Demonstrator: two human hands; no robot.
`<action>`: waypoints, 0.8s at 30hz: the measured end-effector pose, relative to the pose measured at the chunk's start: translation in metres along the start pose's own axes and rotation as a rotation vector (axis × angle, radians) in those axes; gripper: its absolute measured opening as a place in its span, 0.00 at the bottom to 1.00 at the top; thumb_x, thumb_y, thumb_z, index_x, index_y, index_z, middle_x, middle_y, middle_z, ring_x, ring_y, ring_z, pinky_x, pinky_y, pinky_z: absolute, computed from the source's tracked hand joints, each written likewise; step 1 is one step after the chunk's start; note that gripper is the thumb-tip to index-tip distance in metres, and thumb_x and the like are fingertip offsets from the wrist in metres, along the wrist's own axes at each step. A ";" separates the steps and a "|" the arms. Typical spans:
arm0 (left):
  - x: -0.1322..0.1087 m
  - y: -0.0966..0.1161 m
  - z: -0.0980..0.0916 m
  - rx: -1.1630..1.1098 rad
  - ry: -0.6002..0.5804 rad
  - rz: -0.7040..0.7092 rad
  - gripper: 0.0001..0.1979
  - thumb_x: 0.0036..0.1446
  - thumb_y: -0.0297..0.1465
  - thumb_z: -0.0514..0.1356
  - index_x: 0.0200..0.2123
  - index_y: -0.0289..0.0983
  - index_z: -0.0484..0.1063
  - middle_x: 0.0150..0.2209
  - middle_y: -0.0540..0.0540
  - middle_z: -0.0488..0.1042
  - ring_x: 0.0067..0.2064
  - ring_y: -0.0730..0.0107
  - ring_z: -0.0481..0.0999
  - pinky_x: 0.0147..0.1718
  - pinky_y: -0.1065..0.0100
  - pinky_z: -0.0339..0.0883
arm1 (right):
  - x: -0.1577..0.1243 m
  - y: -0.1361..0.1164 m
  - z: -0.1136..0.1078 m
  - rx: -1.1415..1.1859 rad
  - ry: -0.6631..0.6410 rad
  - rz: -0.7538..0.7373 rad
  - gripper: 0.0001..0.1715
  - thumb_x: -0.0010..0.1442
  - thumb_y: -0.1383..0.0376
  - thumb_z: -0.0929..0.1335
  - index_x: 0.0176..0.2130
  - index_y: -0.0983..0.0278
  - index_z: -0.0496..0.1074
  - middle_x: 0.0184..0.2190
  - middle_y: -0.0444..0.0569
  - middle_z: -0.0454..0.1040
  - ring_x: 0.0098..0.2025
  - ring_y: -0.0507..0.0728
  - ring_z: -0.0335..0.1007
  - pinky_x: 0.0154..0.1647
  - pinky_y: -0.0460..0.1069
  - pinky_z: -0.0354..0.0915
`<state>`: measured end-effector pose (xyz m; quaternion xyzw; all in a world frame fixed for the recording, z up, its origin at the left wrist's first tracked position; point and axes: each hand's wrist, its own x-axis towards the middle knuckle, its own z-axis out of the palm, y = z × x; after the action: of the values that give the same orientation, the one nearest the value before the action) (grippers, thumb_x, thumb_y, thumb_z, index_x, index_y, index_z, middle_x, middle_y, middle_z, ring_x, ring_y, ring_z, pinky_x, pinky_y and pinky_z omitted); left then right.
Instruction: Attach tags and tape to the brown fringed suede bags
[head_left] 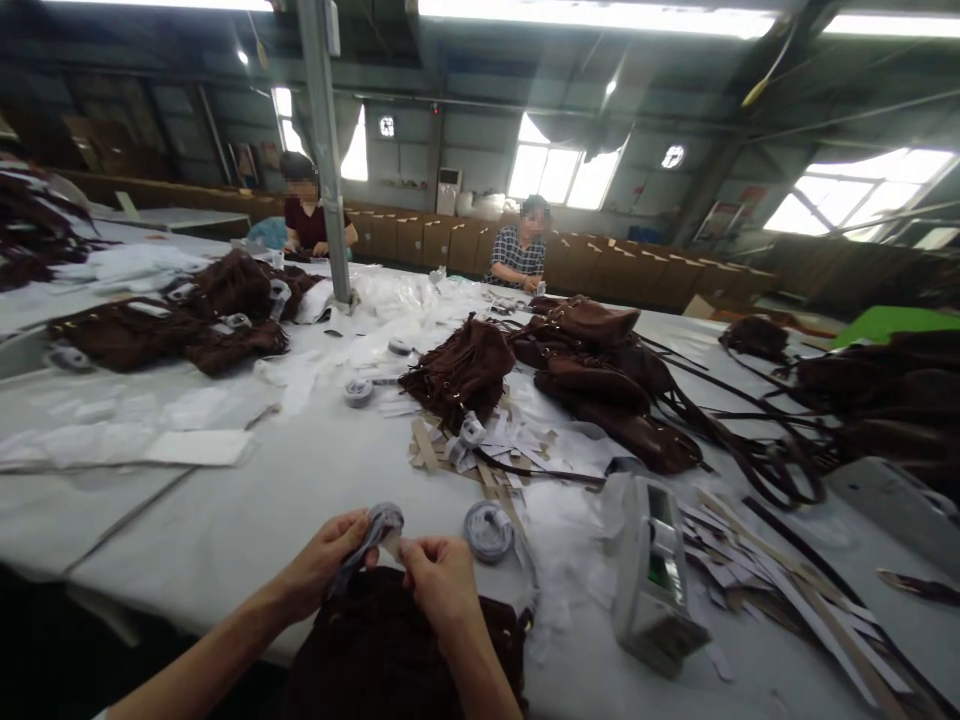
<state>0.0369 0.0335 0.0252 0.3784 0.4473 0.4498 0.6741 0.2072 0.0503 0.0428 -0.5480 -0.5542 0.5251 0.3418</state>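
Note:
Close to the table's near edge is a dark brown bag (390, 640), its lower part cut off by the picture. Above it, my left hand (334, 555) grips a coiled strap wrapped in grey film (385, 522). The fingers of my right hand (442, 580) are closed in a pinch on a small pale strip (392, 545) against that coil; it looks like tape, though blur hides the detail. A second grey-wrapped strap coil (489, 531) lies on the table just beyond my right hand, its tail running down to the bag's right side.
To the right stands a grey tape dispenser (652, 580) beside scattered paper strips (750, 560). Brown fringed bags (465, 370) and more bags (592, 370) lie ahead, others (187, 310) at left. Two people sit across the white table (300, 500), near a metal post (326, 150).

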 end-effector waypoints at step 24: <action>-0.006 0.004 0.016 0.096 -0.088 0.144 0.21 0.53 0.42 0.63 0.46 0.39 0.62 0.32 0.50 0.72 0.26 0.74 0.70 0.26 0.73 0.62 | -0.032 0.003 0.023 0.178 0.305 -0.166 0.20 0.53 0.66 0.67 0.47 0.65 0.65 0.25 0.44 0.76 0.25 0.55 0.73 0.29 0.47 0.67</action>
<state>0.0497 0.0270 0.0353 0.4608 0.4099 0.4583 0.6400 0.1918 0.0137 0.0410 -0.5412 -0.4906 0.4531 0.5111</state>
